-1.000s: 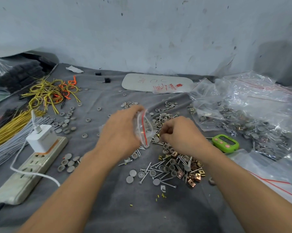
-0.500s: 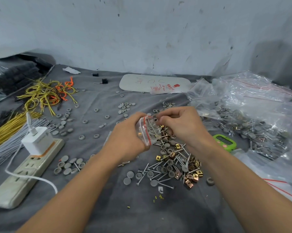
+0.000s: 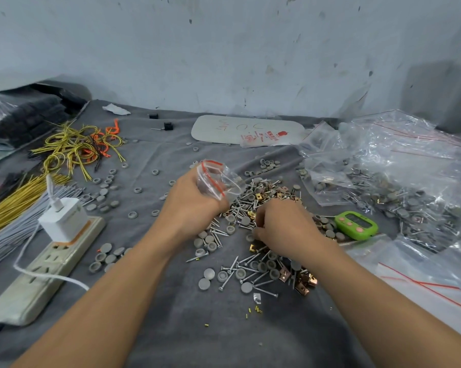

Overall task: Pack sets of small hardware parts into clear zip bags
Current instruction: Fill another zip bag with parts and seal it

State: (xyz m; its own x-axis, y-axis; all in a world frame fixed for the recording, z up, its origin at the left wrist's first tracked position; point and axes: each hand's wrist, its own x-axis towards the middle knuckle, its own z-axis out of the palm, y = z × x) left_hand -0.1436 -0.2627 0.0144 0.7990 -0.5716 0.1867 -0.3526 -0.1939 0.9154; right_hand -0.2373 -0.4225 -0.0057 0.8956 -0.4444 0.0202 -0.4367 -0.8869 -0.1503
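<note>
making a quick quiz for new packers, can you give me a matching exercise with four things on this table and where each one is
Things:
1. small zip bag
2. green timer
3. power strip
4. yellow wire loops

Places:
a. lying just right of the right hand
b. far back on the left side
c. held up in the left hand
d. near left, with a white charger plugged into it

Pairs: 1-c, 2-a, 3-d, 4-b
</note>
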